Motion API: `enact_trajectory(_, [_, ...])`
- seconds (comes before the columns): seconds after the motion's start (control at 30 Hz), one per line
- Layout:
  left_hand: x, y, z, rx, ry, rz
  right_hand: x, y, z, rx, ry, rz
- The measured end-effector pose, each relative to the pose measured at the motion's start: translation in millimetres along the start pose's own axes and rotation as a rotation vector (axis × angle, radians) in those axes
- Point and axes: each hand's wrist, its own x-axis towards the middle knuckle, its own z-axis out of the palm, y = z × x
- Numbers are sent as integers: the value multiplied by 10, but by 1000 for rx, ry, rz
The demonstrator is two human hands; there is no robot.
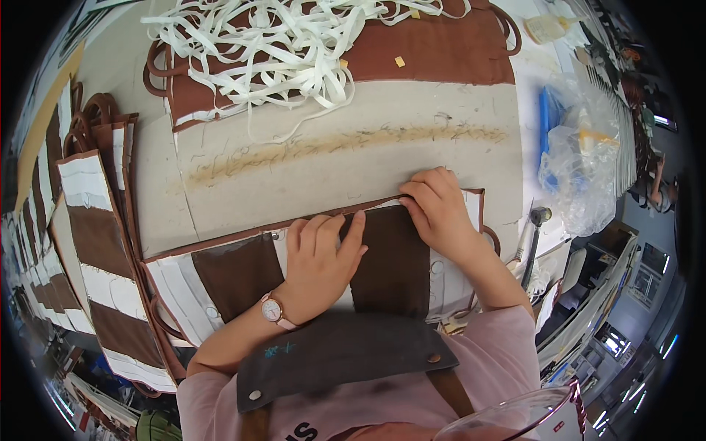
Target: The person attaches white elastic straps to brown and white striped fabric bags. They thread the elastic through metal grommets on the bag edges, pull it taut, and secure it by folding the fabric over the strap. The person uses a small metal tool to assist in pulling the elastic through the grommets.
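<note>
A brown-and-white bag panel [390, 257] lies across the table in front of me, with a narrow reddish-brown strip along its far edge. My left hand [323, 253], with a pink-strapped watch [271, 309] at the wrist, rests on the panel, fingers stretched toward that edge. Farther right, my right hand [440, 213] pinches the edge strip between thumb and bent fingers. White sections with round snaps [437, 267] show near both ends. A brown handle loop [491, 239] sticks out at the right. The panel's near side is partly hidden by my dark apron [338, 360].
A heap of white tape [287, 51] lies on a reddish-brown panel [434, 48] at the back. Similar bag pieces [110, 239] are stacked at left. At right are a black-headed hammer [538, 217], clear plastic bags [588, 158] and a bottle [546, 29]. Brownish glue stains [346, 151] mark the table.
</note>
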Motion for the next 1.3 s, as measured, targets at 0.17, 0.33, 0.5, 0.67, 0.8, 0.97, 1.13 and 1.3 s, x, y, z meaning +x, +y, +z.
enact_trajectory(0.17, [91, 80, 3, -64, -112, 18, 59, -76, 62, 5, 6, -74])
enact_trajectory(0.33, [166, 92, 20, -27, -105, 4, 98, 31, 62, 12, -53, -120])
enact_trajectory(0.5, [163, 86, 37, -36, -95, -1, 53, 68, -8, 5, 98, -89])
enact_trajectory(0.67, [153, 80, 33, -40, -86, -8, -34, -40, -112, -54, 61, -70])
enact_trajectory(0.8, [153, 77, 28, -34, -87, 4, -91, -50, -10, -216, 73, -124])
enact_trajectory(0.97, [156, 83, 25, -51, -93, 0, -130, 5, 68, -274, 124, -136])
enact_trajectory(1.13, [164, 85, 14, -55, -91, -14, -102, -3, -8, -63, 73, -29])
enact_trajectory(1.3, [179, 86, 8, -52, -82, -13, 11, -49, 35, -17, 75, 4])
